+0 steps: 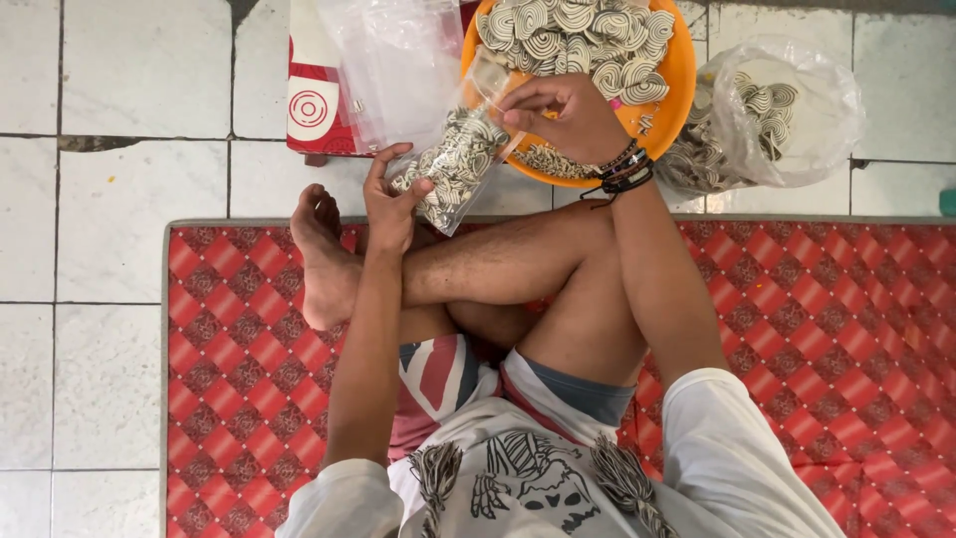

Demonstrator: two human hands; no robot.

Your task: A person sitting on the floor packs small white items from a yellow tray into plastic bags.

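The left hand [390,199] gripped the lower end of a small clear bag [460,159] packed with spiral-patterned pieces, fingers wrapped around its side. The right hand [563,115] pinched the bag's open top, just above the left hand. Directly behind the right hand sat an orange tray [679,70] heaped with the same pieces; farther right lay a larger plastic bag [787,110].

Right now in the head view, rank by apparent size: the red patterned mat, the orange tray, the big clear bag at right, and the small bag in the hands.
1. red patterned mat
2. orange tray and big clear bag: look alike, the tray partly cropped, so unranked
3. small bag
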